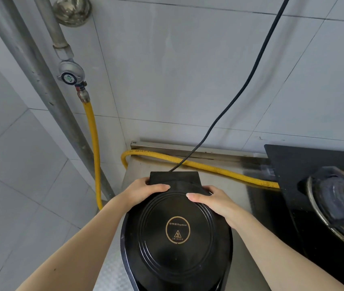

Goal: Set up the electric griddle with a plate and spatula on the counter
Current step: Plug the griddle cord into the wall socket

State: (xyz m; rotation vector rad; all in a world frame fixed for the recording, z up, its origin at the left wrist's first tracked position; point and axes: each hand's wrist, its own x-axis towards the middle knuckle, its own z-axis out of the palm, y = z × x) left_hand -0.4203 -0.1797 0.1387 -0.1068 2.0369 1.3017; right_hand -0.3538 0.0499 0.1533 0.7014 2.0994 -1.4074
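Observation:
A round black electric griddle (177, 244) with its lid closed sits on the steel counter (238, 198), a gold ring and warning mark at the lid's middle. My left hand (146, 190) grips the far left edge of the griddle by its hinge block. On the far right edge my right hand (211, 200) holds the lid rim, thumb on top. A black power cord (248, 78) runs from the hinge block up the wall. No plate or spatula is in view.
A yellow gas hose (209, 166) lies along the counter's back edge and drops from a valve (70, 76) on the left wall pipe. A black gas hob (305, 164) with a burner ring (334, 206) stands close on the right. Tiled wall behind.

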